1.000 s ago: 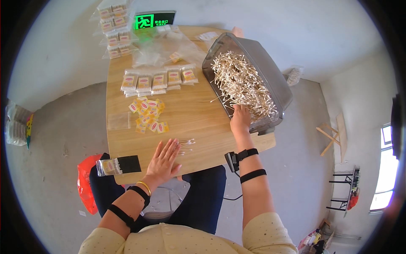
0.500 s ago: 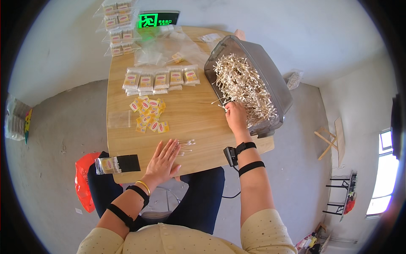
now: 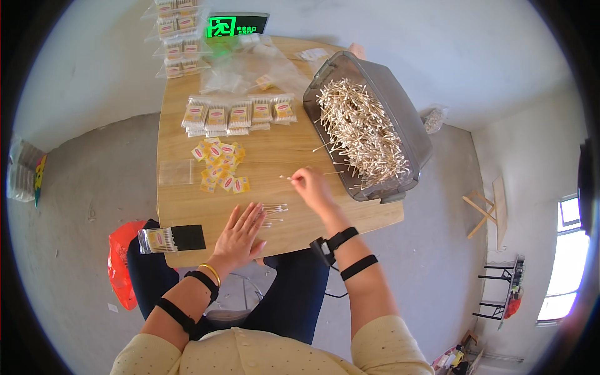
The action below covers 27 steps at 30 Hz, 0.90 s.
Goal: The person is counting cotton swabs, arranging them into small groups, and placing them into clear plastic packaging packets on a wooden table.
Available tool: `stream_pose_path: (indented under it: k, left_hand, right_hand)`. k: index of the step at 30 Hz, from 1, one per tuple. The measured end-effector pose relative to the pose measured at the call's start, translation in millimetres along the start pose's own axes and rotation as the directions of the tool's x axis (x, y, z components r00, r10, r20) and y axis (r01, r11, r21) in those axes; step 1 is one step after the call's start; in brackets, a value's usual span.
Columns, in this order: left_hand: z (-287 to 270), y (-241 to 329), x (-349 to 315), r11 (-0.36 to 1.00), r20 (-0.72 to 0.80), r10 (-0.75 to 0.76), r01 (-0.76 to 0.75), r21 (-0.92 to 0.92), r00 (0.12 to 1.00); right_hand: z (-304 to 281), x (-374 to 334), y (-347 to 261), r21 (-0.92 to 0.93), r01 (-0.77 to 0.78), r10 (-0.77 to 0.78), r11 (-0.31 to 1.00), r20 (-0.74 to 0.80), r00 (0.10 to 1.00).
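My left hand (image 3: pixel 240 232) lies flat on the wooden table near its front edge, fingers stretched out. Several cotton swabs (image 3: pixel 275 208) poke out from beneath it toward the right. My right hand (image 3: pixel 314 191) is raised near the bin's left corner, pinching a cotton swab (image 3: pixel 284 177) between thumb and fingers. The swab's white tip points left, and a thin stick shows on the hand's other side. To the right stands a tilted grey plastic bin (image 3: pixel 394 81) holding a large heap of loose cotton swabs (image 3: pixel 362 134).
Small yellow-and-white cards (image 3: pixel 219 167) lie in a pile left of centre, beside a clear bag (image 3: pixel 176 172). Filled swab packs (image 3: pixel 240 115) stand in a row behind. A filled pack (image 3: pixel 157 240) rests on a black pad (image 3: pixel 189 237) at the front left corner.
My right hand has come out of the bin and moved left and nearer, carrying a cotton swab. My left hand has stayed flat on the swabs.
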<state>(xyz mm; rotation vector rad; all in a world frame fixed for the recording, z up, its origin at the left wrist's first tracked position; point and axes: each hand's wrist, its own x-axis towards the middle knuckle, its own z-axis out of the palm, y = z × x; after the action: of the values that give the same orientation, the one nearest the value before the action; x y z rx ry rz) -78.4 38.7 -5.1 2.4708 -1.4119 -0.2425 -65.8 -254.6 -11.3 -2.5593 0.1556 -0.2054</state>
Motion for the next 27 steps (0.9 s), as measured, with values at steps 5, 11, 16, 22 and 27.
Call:
stream_pose_path:
  k: [5, 11, 16, 22, 27]
  left_hand:
    - [-0.3, -3.1, -4.1, 0.999, -0.033, -0.002, 0.001, -0.04, 0.999]
    - [-2.7, -2.5, -2.6, 0.997, -0.086, 0.018, -0.024, -0.075, 0.996]
    - [-1.4, -2.5, -3.5, 0.999, -0.048, 0.009, -0.012, -0.053, 0.999]
    - [-2.6, -7.3, -5.2, 0.989, -0.103, 0.017, -0.032, -0.146, 0.995]
    - [10.0, -9.2, -10.6, 0.909, -0.275, -0.164, 0.037, -0.416, 0.947]
  right_hand:
    - [-14.2, -2.1, -13.0, -0.152, -0.043, 0.015, 0.987, -0.183, 0.983]
    - [-45.1, -10.9, 34.1, -0.543, -0.096, 0.003, 0.834, -0.169, 0.986]
    - [-4.9, -0.8, -1.0, -0.367, -0.007, -0.028, 0.93, -0.091, 0.995]
    - [24.4, -33.0, -47.6, 0.037, 0.048, -0.044, 0.998, -0.11, 0.993]
    - [23.4, -55.8, -49.9, 0.067, 0.023, -0.01, 0.998, -0.194, 0.981]
